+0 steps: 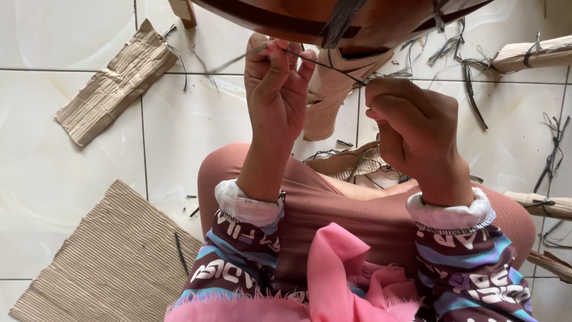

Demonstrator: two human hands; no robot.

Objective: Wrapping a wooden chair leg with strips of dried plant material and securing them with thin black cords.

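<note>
Up near the top of the view, the left hand [275, 89] pinches a thin dark strand of weaving fibre [333, 64] between thumb and fingers, its grip closed on it. The right hand [411, 128] is fisted around the same strand, just under the curved brown wooden frame [298, 21]. Torn corrugated cardboard [113, 83] lies on the white tiled floor [59, 179].
</note>
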